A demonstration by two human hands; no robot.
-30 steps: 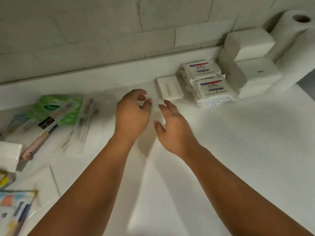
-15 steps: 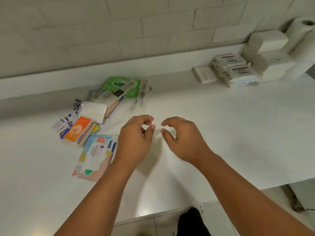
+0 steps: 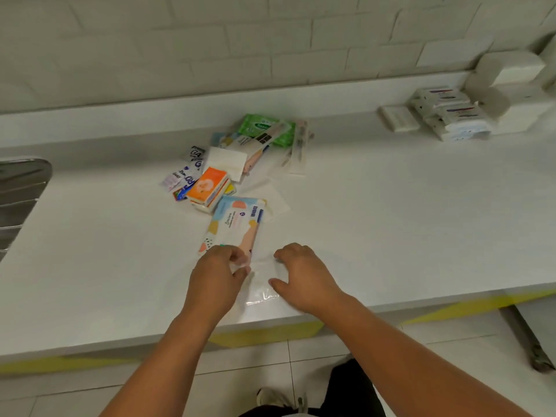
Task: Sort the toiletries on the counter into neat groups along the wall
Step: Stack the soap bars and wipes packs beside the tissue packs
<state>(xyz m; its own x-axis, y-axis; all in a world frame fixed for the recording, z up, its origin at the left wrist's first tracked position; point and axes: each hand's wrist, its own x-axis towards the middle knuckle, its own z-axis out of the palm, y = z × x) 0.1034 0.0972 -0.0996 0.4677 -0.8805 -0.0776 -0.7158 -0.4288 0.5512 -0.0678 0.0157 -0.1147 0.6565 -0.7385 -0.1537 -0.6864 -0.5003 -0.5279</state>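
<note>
Presently both hands work a clear packet [image 3: 261, 285] at the near edge of the counter [image 3: 406, 236]. The left hand [image 3: 215, 278] pinches its left edge between thumb and curled fingers. The right hand [image 3: 304, 276] sets bent fingers on its right edge; whether it grips cannot be told. The heap of toiletries [image 3: 234, 164] lies mid-counter, and the soap boxes [image 3: 451, 115] sit by the wall [image 3: 270, 40].

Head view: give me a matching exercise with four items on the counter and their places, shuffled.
1 green wipes pack
2 orange pack
3 soap bars
4 pastel wipes pack

A far right of the counter
B nearest the left hand
C back of the pile
D middle of the pile

Pairs: 1-C, 2-D, 3-A, 4-B.
</note>
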